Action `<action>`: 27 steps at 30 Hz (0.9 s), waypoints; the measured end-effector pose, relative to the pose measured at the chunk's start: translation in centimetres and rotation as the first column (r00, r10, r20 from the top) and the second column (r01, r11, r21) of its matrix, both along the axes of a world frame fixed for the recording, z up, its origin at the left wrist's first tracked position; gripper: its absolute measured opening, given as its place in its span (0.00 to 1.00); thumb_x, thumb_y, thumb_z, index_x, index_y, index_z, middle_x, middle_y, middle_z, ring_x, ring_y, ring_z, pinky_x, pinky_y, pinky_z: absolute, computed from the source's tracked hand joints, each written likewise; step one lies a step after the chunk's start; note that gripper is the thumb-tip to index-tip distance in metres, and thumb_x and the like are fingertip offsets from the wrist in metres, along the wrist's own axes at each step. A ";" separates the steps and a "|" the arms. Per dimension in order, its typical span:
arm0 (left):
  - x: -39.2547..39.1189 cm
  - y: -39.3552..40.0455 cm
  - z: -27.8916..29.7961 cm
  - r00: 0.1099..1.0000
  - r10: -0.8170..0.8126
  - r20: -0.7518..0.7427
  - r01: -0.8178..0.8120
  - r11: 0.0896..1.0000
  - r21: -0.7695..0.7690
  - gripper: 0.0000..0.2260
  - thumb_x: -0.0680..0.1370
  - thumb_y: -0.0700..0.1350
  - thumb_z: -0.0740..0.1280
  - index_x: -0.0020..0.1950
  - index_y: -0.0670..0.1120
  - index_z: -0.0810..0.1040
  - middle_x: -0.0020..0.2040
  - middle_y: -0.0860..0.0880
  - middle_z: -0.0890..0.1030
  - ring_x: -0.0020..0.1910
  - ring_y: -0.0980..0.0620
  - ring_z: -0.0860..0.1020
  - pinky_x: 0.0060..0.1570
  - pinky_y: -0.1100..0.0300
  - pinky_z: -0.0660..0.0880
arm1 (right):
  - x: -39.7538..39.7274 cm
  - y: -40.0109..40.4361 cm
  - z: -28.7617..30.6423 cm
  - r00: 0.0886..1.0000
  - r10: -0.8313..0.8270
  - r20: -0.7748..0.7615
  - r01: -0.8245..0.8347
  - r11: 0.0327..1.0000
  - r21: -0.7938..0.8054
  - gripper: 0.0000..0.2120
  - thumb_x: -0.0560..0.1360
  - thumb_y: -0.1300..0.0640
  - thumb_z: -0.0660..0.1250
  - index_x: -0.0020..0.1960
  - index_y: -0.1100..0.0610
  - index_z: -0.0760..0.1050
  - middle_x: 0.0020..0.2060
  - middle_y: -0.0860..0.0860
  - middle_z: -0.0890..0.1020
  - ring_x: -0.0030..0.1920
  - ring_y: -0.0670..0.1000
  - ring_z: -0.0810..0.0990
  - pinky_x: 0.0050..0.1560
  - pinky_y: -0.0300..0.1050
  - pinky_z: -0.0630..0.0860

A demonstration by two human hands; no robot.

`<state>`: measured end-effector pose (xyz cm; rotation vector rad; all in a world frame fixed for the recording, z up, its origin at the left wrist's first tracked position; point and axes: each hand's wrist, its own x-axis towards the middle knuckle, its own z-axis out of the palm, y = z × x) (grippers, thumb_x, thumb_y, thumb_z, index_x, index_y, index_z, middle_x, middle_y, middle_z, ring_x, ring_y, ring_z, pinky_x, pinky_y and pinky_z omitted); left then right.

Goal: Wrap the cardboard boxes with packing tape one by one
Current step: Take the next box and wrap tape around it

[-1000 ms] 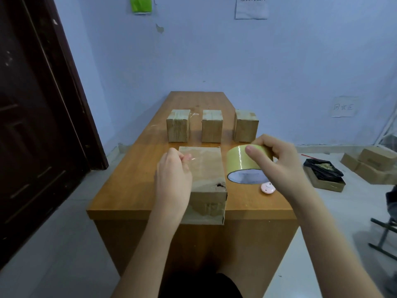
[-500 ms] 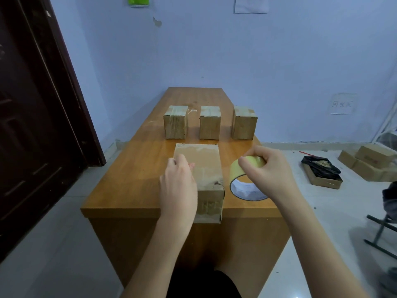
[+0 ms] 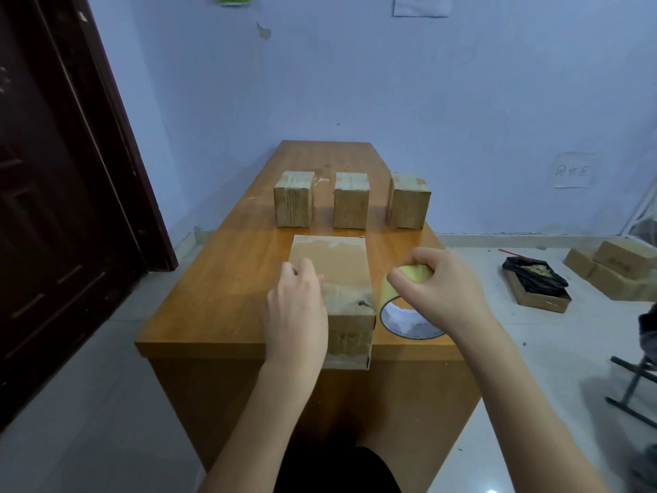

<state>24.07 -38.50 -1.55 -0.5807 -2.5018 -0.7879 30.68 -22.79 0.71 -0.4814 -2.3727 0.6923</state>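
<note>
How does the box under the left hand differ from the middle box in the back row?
The near box lies flat and long, overhanging the table edge; the middle box stands upright, fully on it. The near box is larger and torn at one corner; the middle box looks intact. The left hand touches only the near box. Both are brown cardboard.

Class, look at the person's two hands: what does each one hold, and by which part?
The right hand grips the roll of tape by the top of its rim. The left hand rests on the left top edge of the big box; no clear grip shows.
</note>
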 end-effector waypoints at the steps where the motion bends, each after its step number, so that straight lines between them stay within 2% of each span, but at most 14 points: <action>1: 0.0 0.0 0.0 1.000 0.005 -0.005 -0.005 1.000 -0.014 0.08 0.81 0.48 0.57 0.53 0.45 0.72 0.44 0.51 0.70 0.37 0.58 0.69 0.26 0.69 0.60 | -0.1 0.1 -0.1 1.000 0.001 0.020 -0.001 1.000 -0.013 0.10 0.68 0.52 0.66 0.33 0.57 0.74 0.27 0.54 0.72 0.29 0.50 0.66 0.31 0.43 0.65; 5: 0.2 0.2 0.1 0.999 0.029 -0.022 -0.031 0.997 -0.075 0.09 0.81 0.49 0.57 0.54 0.45 0.72 0.45 0.51 0.70 0.39 0.57 0.70 0.29 0.69 0.61 | -0.4 0.4 -0.3 0.997 0.026 0.079 -0.020 0.997 -0.070 0.12 0.68 0.52 0.65 0.37 0.62 0.74 0.32 0.60 0.74 0.31 0.50 0.66 0.33 0.44 0.64; 9: 0.5 -0.3 -0.1 0.983 0.160 -0.092 -0.175 0.966 -0.192 0.13 0.80 0.54 0.57 0.54 0.46 0.73 0.50 0.49 0.72 0.47 0.54 0.68 0.43 0.65 0.67 | -0.5 0.3 -0.6 0.994 0.041 0.100 -0.033 0.996 -0.081 0.13 0.68 0.52 0.65 0.39 0.62 0.76 0.35 0.62 0.77 0.32 0.50 0.66 0.33 0.44 0.64; 11: 0.3 -0.6 -0.2 0.985 0.167 -0.049 -0.172 0.975 -0.139 0.14 0.79 0.54 0.59 0.56 0.45 0.71 0.54 0.47 0.71 0.51 0.52 0.70 0.49 0.62 0.69 | -0.4 0.3 -0.7 0.994 0.039 0.104 -0.030 0.996 -0.085 0.12 0.68 0.51 0.65 0.39 0.62 0.76 0.35 0.61 0.77 0.31 0.50 0.67 0.33 0.45 0.64; 13: -0.3 -0.9 0.0 0.990 0.110 0.085 -0.111 0.994 0.004 0.17 0.78 0.52 0.63 0.60 0.43 0.67 0.57 0.46 0.70 0.53 0.52 0.70 0.48 0.63 0.70 | -0.5 0.4 -0.8 0.994 0.045 0.100 -0.035 0.995 -0.091 0.13 0.68 0.51 0.65 0.38 0.62 0.76 0.35 0.61 0.77 0.31 0.50 0.67 0.33 0.45 0.64; 15: -0.9 -1.0 0.1 0.987 0.041 0.154 -0.054 0.996 0.076 0.15 0.77 0.49 0.64 0.59 0.44 0.66 0.56 0.47 0.69 0.52 0.54 0.68 0.48 0.65 0.67 | -0.5 0.4 -0.8 0.994 0.051 0.095 -0.042 0.995 -0.094 0.13 0.68 0.51 0.65 0.38 0.63 0.75 0.34 0.62 0.75 0.32 0.50 0.66 0.33 0.45 0.64; 18: -1.3 -0.9 -0.3 0.996 0.015 0.090 -0.015 1.000 -0.002 0.08 0.79 0.48 0.61 0.55 0.46 0.70 0.54 0.50 0.71 0.50 0.57 0.64 0.49 0.65 0.62 | -0.4 0.6 -0.8 0.996 0.057 0.063 -0.050 0.992 -0.113 0.14 0.67 0.52 0.65 0.37 0.65 0.74 0.30 0.59 0.69 0.32 0.50 0.65 0.33 0.46 0.62; 21: -1.6 -0.7 -0.7 0.998 0.028 0.052 -0.026 0.999 -0.034 0.06 0.80 0.47 0.59 0.54 0.48 0.72 0.55 0.51 0.71 0.52 0.56 0.65 0.49 0.65 0.58 | -0.2 1.0 -0.5 0.997 0.077 0.001 -0.076 0.984 -0.159 0.13 0.68 0.53 0.66 0.35 0.64 0.72 0.28 0.53 0.66 0.31 0.49 0.64 0.34 0.46 0.61; 24: -2.2 -0.6 -0.7 0.997 0.015 0.069 -0.013 1.000 -0.026 0.05 0.80 0.46 0.59 0.54 0.49 0.73 0.56 0.53 0.72 0.56 0.55 0.66 0.50 0.65 0.56 | -0.3 1.1 0.0 0.995 0.093 -0.027 -0.096 0.983 -0.155 0.14 0.67 0.52 0.66 0.37 0.65 0.73 0.29 0.54 0.67 0.31 0.49 0.64 0.34 0.46 0.62; 27: -2.3 -0.5 -1.0 0.995 -0.061 0.083 0.058 0.998 0.040 0.06 0.80 0.45 0.59 0.53 0.51 0.75 0.56 0.55 0.73 0.58 0.57 0.66 0.51 0.65 0.57 | -0.3 1.2 1.0 0.991 0.123 -0.057 -0.130 0.978 -0.160 0.15 0.65 0.50 0.65 0.34 0.64 0.74 0.26 0.52 0.66 0.30 0.49 0.64 0.33 0.46 0.62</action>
